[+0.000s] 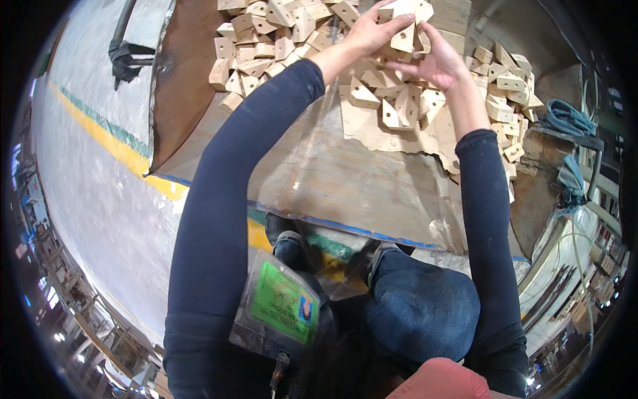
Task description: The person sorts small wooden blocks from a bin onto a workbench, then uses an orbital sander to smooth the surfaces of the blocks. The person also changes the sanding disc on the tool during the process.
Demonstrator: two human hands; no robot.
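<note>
At the far middle my left hand is closed around a few small pale wooden blocks with drilled holes, held above the pile. My right hand is close beside them on the right. Its thumb touches the held blocks, while its fingers are spread apart below. Under both hands, several angled wooden blocks lie loosely on a torn sheet of cardboard. Parts of the held blocks are hidden by my fingers and the upper picture edge.
A large heap of similar blocks lies at the far left, and another heap at the right. All rest on a brown board. Blue cloth is wrapped on a metal bar at right. My knee is near the front edge.
</note>
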